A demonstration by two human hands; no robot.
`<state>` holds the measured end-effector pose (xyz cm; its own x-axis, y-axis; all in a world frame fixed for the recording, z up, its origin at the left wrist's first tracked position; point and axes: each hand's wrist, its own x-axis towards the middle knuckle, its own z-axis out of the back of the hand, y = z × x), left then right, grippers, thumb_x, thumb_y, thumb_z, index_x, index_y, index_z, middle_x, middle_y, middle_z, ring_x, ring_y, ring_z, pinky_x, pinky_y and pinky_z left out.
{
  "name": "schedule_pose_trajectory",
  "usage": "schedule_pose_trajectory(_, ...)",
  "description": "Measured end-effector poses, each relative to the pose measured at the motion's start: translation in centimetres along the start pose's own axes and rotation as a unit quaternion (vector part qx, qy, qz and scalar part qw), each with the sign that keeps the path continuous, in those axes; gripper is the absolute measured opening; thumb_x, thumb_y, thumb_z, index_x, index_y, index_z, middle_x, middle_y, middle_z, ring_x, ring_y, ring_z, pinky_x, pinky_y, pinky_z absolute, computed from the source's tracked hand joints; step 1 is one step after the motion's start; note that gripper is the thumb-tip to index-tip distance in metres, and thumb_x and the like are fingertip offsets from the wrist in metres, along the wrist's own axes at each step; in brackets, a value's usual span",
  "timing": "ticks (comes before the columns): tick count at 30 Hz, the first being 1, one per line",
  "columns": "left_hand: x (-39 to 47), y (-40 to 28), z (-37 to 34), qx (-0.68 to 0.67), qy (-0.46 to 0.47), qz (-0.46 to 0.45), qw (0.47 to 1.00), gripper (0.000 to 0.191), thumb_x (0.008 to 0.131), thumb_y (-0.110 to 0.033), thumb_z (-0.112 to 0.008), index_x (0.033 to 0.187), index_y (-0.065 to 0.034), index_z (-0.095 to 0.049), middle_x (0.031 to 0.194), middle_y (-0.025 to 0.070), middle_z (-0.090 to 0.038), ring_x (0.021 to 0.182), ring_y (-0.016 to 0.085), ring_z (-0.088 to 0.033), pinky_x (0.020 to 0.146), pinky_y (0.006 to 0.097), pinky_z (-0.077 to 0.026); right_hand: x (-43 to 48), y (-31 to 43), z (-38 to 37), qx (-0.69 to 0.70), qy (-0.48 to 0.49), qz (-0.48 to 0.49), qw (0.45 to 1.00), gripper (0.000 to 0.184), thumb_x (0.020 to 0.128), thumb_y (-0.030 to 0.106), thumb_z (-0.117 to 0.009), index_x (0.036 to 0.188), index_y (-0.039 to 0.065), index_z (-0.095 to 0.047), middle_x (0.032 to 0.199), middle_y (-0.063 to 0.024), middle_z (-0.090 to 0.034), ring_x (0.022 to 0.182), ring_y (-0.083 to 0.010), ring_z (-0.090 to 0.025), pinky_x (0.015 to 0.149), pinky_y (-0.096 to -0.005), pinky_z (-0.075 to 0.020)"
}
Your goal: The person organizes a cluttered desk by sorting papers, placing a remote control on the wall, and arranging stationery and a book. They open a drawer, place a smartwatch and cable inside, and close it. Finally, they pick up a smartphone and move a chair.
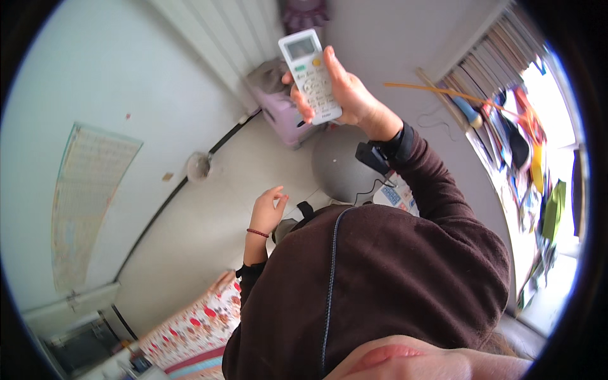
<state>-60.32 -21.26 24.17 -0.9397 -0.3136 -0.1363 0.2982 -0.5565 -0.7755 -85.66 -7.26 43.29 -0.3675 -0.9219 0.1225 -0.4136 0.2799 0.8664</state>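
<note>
My right hand [349, 90] grips a white Haier remote control [313, 80], likely for an air conditioner, out in front of me. My thumb lies along the remote's right edge, and my fingertips wrap around its left side. Its grey display and buttons face up toward me; a yellow button sits below the display. Around my right wrist is a black strap [403, 140] with a dark device [372, 158] attached. My left hand [268, 209] hangs low at my left side, holding nothing, its fingers loosely bent. A dark red bead bracelet [257, 232] circles that wrist.
Beyond my hands are a pale purple suitcase-like case [280, 116] and a grey exercise ball [337, 164]. A small bin [198, 166] stands against the left wall, below a chart [88, 199]. A floral-covered bed [194, 327] lies lower left. Books [494, 52] and clutter line the right side.
</note>
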Motion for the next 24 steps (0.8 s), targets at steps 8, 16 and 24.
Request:
schedule_pose_trajectory(8, -10.2, 3.5, 16.8, 0.096, -0.431, -0.139, 0.887, 0.066, 0.086, -0.028, -0.060, 0.138, 0.0010, -0.033, 0.139, 0.0237, -0.035, 0.133, 0.033, -0.031, 0.108, 0.0463, -0.024, 8.1, -20.9, -19.0, -0.090, 0.163, -0.284, 0.940, 0.074, 0.091, 0.066, -0.019, 0.109, 0.002, -0.052, 0.074, -0.0072, -0.060, 0.054, -0.0134, -0.054, 0.050, -0.0260, -0.0455)
schedule_pose_trajectory(16, -28.3, 15.9, 29.6, 0.248, -0.413, 0.089, 0.872, 0.081, 0.080, -0.060, -0.049, 0.137, -0.0039, -0.037, 0.135, 0.0203, -0.040, 0.127, 0.036, -0.036, 0.106, 0.0516, -0.024, 13.9, -37.0, -42.1, -0.138, 0.391, -0.426, 0.804, 0.074, 0.091, 0.066, -0.010, 0.114, 0.006, -0.047, 0.073, -0.0084, -0.059, 0.054, -0.0167, -0.057, 0.051, -0.0285, -0.0487)
schedule_pose_trajectory(24, -40.1, 35.2, 40.8, 0.291, -0.574, 0.278, 0.713, 0.041, 0.085, -0.023, -0.058, 0.120, -0.0015, -0.053, 0.107, 0.0195, -0.060, 0.099, 0.038, -0.055, 0.088, 0.0455, -0.043, 25.0, -47.9, -57.2, -0.140, 0.610, -0.418, 0.658, 0.059, 0.098, 0.053, -0.019, 0.091, 0.005, -0.051, 0.069, -0.0039, -0.056, 0.054, -0.0119, -0.055, 0.050, -0.0269, -0.0470)
